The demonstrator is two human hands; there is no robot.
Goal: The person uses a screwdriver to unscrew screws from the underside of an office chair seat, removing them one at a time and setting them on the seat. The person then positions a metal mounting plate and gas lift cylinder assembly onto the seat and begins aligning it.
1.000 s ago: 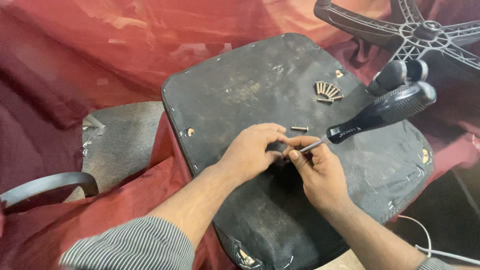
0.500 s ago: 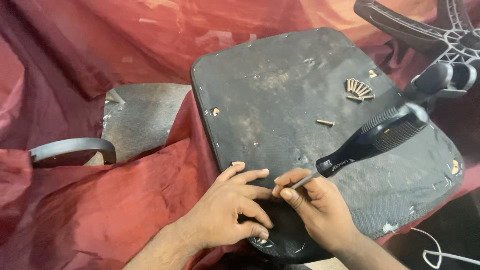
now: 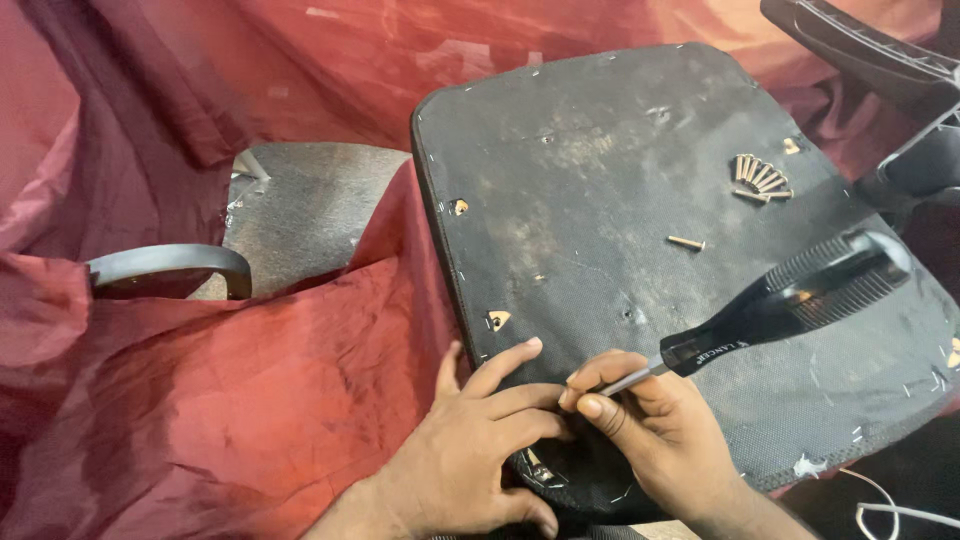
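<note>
- Working at the near edge of the upturned seat base [image 3: 640, 200]: right hand [image 3: 665, 440] pinches the screwdriver [image 3: 790, 300] by its metal shank, black handle angled up and away.
- Left hand [image 3: 480, 450] rests flat, fingers spread, on the seat base rim, steadying the tip (contact point hidden by fingers).
- Loose screw [image 3: 686, 242] and fanned screw pile [image 3: 760, 178] lie farther up the seat base.
- Judged step: seating the tip; turning calls for a grip on the handle.
- Red cloth [image 3: 250, 400] surrounds the seat base.

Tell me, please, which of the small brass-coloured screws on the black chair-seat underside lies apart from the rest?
The single brass-coloured screw lying alone mid-panel; the others sit fanned together in a cluster nearer the far edge.
</note>
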